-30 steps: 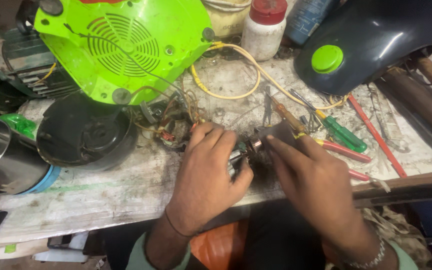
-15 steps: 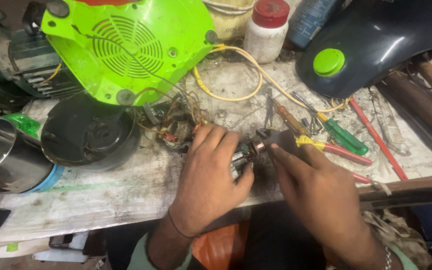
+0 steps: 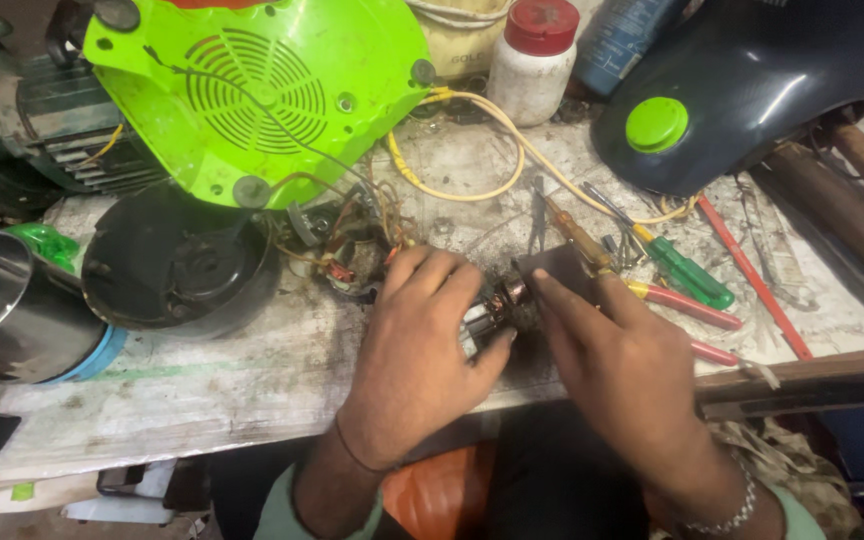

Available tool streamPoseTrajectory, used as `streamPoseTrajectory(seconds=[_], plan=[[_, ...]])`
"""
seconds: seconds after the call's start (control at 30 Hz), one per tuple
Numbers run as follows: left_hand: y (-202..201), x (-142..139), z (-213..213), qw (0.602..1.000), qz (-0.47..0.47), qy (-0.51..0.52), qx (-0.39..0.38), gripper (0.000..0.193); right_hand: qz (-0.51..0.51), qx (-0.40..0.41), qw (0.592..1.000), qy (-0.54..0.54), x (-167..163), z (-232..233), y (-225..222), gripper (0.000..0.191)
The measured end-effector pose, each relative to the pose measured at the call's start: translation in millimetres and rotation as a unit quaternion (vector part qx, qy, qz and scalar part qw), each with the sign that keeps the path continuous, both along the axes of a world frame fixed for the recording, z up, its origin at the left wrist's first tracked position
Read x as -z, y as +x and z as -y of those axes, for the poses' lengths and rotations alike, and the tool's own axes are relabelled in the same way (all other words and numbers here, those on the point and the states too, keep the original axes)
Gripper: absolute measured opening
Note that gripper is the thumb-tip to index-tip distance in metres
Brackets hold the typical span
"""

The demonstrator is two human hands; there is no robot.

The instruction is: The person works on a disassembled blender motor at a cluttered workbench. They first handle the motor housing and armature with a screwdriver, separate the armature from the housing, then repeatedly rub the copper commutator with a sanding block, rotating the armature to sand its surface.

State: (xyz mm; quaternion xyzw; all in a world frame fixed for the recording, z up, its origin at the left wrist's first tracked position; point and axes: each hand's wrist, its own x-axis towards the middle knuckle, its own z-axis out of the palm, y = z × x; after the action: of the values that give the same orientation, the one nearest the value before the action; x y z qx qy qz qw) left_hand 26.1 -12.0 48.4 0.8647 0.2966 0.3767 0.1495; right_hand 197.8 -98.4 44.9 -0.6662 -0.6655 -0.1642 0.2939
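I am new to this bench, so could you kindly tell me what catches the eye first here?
The bright green appliance base with its round vent grille stands out at the back left of the worktable. At the front middle, the left hand and right hand close together on a small motor part with copper windings. A dark housing with a green knob sits at the back right.

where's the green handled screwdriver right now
In the head view the green-handled screwdriver lies on the workbench right of centre, just beyond the right hand, beside the red-handled pliers and below the dark appliance housing.
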Motion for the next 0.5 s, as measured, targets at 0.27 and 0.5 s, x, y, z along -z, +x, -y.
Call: streamPoseTrajectory(seconds=[0.27, 0.5], plan=[[1.7, -0.3, 0.7, 1.0, 0.002, 0.011, -0.003, 0.038, 0.026, 0.014, 0.999, -0.015, 4.7, 5.4, 0.4, 0.037], [2.2, -0.9, 1.3, 1.0, 0.014, 0.022, 0.001, 0.034, -0.007, -0.018, 1.0, 0.006, 7.8, 3.2, 1.7, 0.035]])
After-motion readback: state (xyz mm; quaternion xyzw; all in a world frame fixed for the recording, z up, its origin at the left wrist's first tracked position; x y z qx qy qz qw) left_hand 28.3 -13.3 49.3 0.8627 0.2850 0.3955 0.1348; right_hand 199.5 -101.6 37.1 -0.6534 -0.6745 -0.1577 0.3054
